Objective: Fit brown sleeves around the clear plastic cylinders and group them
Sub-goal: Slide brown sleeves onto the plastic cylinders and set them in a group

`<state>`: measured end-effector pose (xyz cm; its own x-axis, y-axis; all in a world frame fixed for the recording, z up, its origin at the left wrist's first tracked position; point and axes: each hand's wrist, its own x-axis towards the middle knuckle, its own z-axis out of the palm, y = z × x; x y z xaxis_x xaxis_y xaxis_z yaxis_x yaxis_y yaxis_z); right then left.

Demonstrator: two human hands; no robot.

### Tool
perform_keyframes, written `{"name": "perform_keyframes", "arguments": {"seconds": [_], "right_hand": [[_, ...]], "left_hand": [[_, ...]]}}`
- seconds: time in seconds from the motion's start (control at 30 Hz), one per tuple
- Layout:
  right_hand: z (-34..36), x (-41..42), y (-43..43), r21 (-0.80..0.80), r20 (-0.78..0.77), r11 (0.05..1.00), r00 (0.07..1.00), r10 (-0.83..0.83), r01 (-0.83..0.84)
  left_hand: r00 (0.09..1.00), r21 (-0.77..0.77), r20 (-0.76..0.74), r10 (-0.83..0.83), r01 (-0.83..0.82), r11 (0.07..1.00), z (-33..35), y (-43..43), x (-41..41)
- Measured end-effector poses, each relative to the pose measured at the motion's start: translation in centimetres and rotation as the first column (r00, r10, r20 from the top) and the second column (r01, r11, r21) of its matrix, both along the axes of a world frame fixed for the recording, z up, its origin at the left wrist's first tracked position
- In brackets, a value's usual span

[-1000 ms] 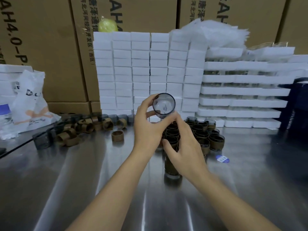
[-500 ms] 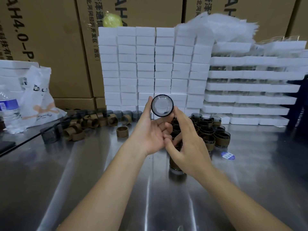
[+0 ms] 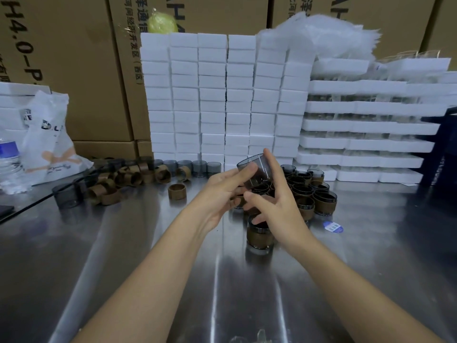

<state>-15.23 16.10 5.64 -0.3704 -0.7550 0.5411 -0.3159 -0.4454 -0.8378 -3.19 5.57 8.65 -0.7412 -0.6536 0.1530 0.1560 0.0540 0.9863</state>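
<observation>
Steel table (image 3: 123, 268) under you, shiny and streaked. Dead ahead, a wall of white blocks (image 3: 212, 95), stacked in neat columns. To its right, white trays (image 3: 366, 125) piled in layers, clear wrap (image 3: 321, 33) heaped on top. A yellow-green lump (image 3: 162, 23) sits on the blocks' left corner. Cartons (image 3: 74, 58) behind it all. Far left, a white bag (image 3: 49, 139) beside a bottle (image 3: 8, 157). On your right lies a blue sticker (image 3: 333, 227), flat on the table.
</observation>
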Motion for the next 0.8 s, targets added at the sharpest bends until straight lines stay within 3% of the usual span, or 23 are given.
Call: {"name": "perform_keyframes", "arguments": {"seconds": [0.1,0.23,0.4,0.5,0.63,0.8], "right_hand": [[0.8,-0.2,0.4,0.078,0.312,0.972,0.931,0.188,-0.222],[1.3,-0.4,0.6,0.076,0.458,0.916,0.830,0.319,-0.394],[1.4,-1.4,0.6,0.142,0.374,0.970,0.918,0.132,-0.198],[1.0,-1.4,0.3,0.045,0.486,0.951,0.839,0.247,-0.306],[0.4,-1.0,-0.4,-0.013,0.573,0.947,0.774,0.271,-0.322],[0.5,-1.7,-0.5,0.014,0.606,0.988,0.787,0.115,-0.155]], "left_hand": [[0.998,-0.025,-0.039,-0.058,0.057,0.998,0.1,0.0,0.3],[1.000,-0.075,-0.025,-0.019,0.017,0.997,0.2,-0.1,0.0],[0.993,-0.086,-0.048,0.105,-0.109,0.990,0.0,-0.1,-0.4],[0.993,-0.066,-0.087,0.083,-0.089,0.994,-0.6,0.8,-1.4],[0.985,0.123,-0.171,0.029,-0.008,0.992,-1.5,2.1,-2.9],[0.971,0.002,-0.223,0.091,-0.093,0.996,-1.5,2.7,-3.5]]}}
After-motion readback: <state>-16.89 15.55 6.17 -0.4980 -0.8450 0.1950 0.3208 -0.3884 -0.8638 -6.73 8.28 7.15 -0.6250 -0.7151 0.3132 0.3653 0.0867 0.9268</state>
